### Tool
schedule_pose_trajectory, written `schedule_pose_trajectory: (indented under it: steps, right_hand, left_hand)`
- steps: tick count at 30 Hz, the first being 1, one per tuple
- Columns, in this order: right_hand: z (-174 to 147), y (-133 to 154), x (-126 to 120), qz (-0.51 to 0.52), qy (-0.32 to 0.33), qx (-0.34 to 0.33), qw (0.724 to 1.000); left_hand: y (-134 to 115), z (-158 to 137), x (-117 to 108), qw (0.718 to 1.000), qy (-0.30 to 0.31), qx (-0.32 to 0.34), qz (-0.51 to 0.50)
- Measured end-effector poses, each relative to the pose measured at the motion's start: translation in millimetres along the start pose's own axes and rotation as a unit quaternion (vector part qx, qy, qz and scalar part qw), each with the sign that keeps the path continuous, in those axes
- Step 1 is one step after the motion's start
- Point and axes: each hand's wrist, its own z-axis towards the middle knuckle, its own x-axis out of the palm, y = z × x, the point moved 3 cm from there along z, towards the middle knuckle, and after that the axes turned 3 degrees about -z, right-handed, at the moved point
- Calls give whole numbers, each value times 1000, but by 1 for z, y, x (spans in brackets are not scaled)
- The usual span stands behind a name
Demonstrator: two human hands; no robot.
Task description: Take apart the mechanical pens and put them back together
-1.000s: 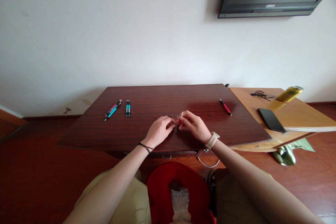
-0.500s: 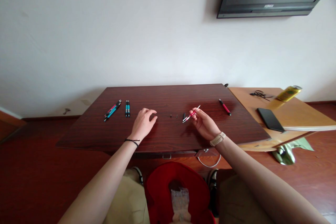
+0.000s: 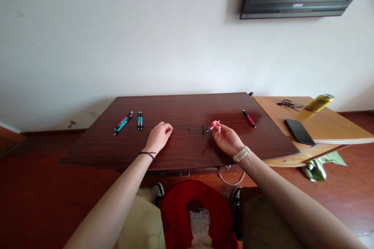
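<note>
My right hand [image 3: 226, 138], fingers pinched, holds a partly assembled red pen [image 3: 214, 126] just above the table. A thin white piece sticks out at its upper end. Just left of it a black pen grip [image 3: 203, 129] lies on the table, and further left are two tiny dark parts, one [image 3: 195, 129] barely visible and the other [image 3: 189, 128] nearer my left hand [image 3: 159, 136]. That hand is over the table with its fingers curled together, and nothing shows in them.
Two turquoise pens [image 3: 140, 121] lie side by side left of my left hand. A bunch of red and turquoise pens [image 3: 123, 123] is further left. A red pen [image 3: 249, 118] lies at right. The side table bears a phone [image 3: 299, 131], a cable [image 3: 289, 104] and a yellow can [image 3: 320, 103].
My left hand's thumb and fingers have come together from being apart. The pen in my right hand has tilted and shifted slightly, leaving the black grip in plain sight on the table.
</note>
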Motion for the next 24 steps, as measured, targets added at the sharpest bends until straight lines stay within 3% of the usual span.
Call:
schedule_pose_trajectory:
  steps: [3,6,14,18,24]
  right_hand:
    - [0,0,1,-14,4,-9,1000]
    - [1,-2,1,-39,-3,-33,999]
    - [2,-19,8,-148,-3,-103,984]
    - [2,-25,11,-171,1,-119,978]
    - [0,-25,15,-161,14,-126,979]
  left_hand:
    - [-1,0,0,999,-14,-2,-36]
    - [-9,-2,1,990,-11,-22,-141]
    - [-51,-9,14,904,58,-66,-418]
    - [-59,-11,18,882,61,-76,-460]
    - [-60,-13,19,876,70,-77,-470]
